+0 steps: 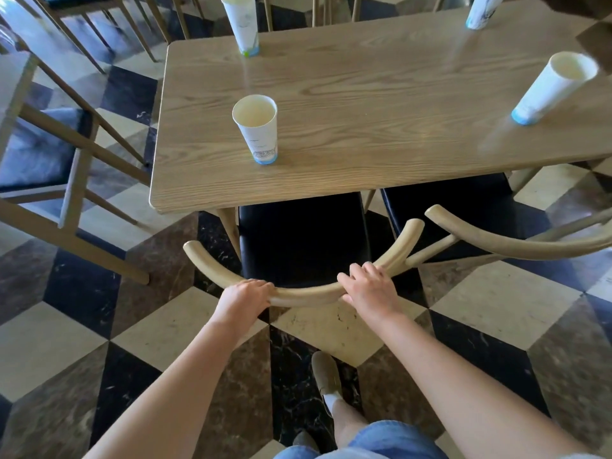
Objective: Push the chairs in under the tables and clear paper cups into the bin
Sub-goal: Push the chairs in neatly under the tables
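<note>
A wooden chair with a curved back rail [308, 294] and a black seat [303, 236] stands at the near edge of the wooden table [381, 94], its seat partly under the top. My left hand [243, 298] and my right hand [369, 288] both grip the curved rail. On the table stand several white paper cups: one near the front left [258, 132], one at the far left edge [243, 24], one at the right [553, 89] and one at the far right [482, 11]. No bin is in view.
A second chair with a black seat [463, 207] and curved back [516, 243] sits to the right, partly under the table. Another wooden chair with a dark cushion [39, 150] stands at the left. The floor [496, 309] is checkered tile. My shoe [326, 376] is below the chair.
</note>
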A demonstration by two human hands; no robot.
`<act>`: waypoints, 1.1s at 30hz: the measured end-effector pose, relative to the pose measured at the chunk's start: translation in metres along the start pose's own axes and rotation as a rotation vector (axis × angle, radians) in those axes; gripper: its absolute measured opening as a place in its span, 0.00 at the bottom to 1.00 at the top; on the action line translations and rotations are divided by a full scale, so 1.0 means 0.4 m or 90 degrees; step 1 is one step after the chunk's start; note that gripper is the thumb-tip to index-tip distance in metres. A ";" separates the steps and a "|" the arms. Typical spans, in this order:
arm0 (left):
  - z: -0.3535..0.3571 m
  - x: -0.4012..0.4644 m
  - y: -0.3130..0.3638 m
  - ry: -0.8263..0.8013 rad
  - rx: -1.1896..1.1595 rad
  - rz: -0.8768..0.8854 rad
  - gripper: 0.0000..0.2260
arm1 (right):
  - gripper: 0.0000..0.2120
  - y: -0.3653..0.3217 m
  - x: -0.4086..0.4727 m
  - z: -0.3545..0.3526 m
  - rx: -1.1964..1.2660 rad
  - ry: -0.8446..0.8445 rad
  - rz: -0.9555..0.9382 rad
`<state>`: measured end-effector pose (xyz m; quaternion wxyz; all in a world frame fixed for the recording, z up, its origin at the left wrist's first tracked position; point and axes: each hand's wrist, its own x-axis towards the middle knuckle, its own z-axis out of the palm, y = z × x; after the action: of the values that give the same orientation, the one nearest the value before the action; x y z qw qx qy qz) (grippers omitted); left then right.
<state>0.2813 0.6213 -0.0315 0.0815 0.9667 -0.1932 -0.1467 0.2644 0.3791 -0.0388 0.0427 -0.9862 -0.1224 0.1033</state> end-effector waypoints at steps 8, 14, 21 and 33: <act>-0.019 0.092 -0.006 -0.022 0.024 -0.026 0.13 | 0.14 0.049 0.089 -0.035 -0.017 -0.029 -0.026; -0.018 0.058 0.007 0.077 -0.003 0.026 0.16 | 0.17 0.045 0.087 -0.027 -0.017 -0.010 -0.013; -0.007 0.031 -0.010 0.111 0.005 -0.004 0.21 | 0.19 -0.048 0.075 -0.055 0.021 -0.006 0.046; -0.134 -0.146 -0.372 0.307 -0.055 -0.134 0.16 | 0.18 -0.524 0.307 -0.119 0.029 0.109 -0.195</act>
<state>0.2987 0.7854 0.0017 0.1511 0.9841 -0.0599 0.0723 0.3423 0.6096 0.0067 0.0906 -0.9599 -0.2650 0.0137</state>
